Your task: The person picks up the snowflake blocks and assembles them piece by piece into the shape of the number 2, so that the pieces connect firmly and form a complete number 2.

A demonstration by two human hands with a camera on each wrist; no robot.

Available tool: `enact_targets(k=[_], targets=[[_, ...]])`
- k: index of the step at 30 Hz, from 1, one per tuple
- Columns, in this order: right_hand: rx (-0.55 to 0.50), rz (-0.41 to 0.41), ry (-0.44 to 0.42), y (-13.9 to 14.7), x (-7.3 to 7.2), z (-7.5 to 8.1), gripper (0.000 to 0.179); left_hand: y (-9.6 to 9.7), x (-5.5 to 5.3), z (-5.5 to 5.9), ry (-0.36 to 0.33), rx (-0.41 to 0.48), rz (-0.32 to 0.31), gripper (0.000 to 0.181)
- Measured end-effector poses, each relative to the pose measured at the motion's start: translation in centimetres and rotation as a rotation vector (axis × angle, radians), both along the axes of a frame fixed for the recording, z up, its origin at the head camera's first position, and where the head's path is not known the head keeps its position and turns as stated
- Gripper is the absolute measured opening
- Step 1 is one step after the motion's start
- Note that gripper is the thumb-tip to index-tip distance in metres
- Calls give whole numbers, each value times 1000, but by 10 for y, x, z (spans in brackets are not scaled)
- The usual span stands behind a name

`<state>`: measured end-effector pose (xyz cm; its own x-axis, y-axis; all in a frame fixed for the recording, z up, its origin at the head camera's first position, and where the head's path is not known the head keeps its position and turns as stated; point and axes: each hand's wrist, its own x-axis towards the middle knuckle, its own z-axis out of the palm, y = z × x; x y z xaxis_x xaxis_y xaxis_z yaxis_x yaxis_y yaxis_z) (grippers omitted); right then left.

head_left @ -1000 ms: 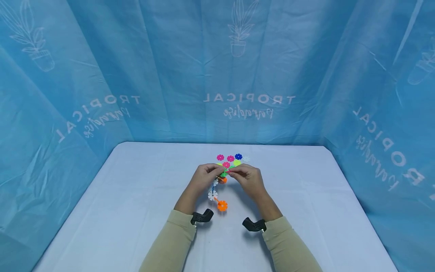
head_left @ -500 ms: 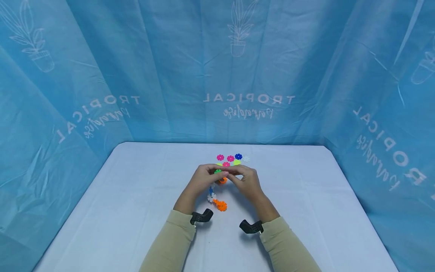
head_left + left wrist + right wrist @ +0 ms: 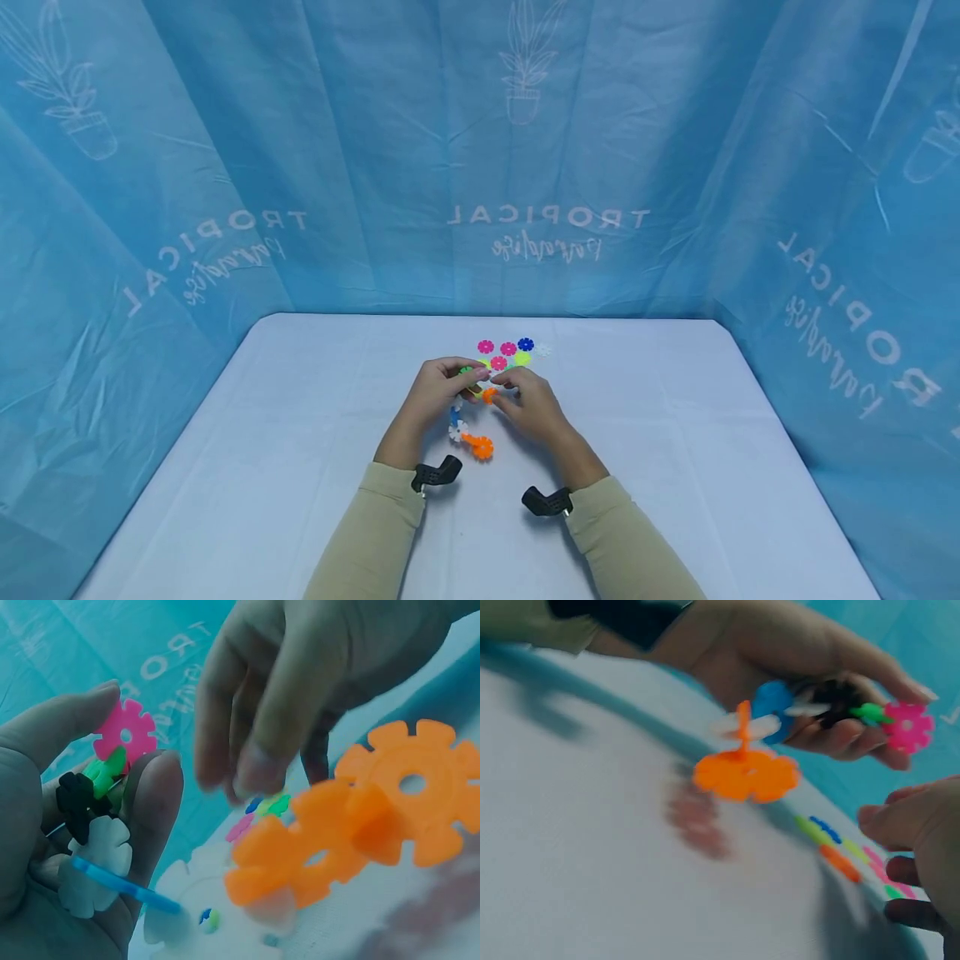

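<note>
My left hand point(image 3: 435, 393) holds a chain of notched snowflake discs between thumb and fingers. At its upper end is a pink disc point(image 3: 126, 735), joined to a green disc point(image 3: 105, 772). A black disc point(image 3: 75, 804), white and blue discs follow, partly covered by the fingers. The chain hangs below the hand and ends in orange discs point(image 3: 482, 448). My right hand point(image 3: 528, 404) is just to the right, fingers loosely bent, with nothing seen between them. Near its thumb lies a loose orange disc point(image 3: 840, 862) on the table.
Beyond the hands, several loose discs lie on the white table point(image 3: 637, 467), among them a pink disc point(image 3: 486, 347), a dark blue disc point(image 3: 526, 344) and a yellow disc point(image 3: 522, 358). A blue printed curtain point(image 3: 375, 167) surrounds the table's back and sides.
The right hand was pressing a pink disc against the green one; it has let go and the hands have parted. The left hand and chain have shifted slightly left.
</note>
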<state>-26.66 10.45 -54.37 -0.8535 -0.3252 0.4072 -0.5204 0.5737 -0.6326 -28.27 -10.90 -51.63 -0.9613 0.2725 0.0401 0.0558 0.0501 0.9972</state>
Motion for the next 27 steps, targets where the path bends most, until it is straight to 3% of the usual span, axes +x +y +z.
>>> enact_targets(k=[6, 15, 20, 27], targets=[[137, -9, -71, -9, -4, -10, 28, 2, 0, 0, -11, -16, 7, 33], [228, -194, -121, -24, -10, -7, 30, 4, 0, -1, -5, -38, -33, 33], [171, -235, -211, -25, -8, 0, 30, 5, -2, 1, 6, -65, -44, 39], [27, -149, -320, -9, -6, -2, 28, 4, 1, 1, 7, -72, -38, 34]])
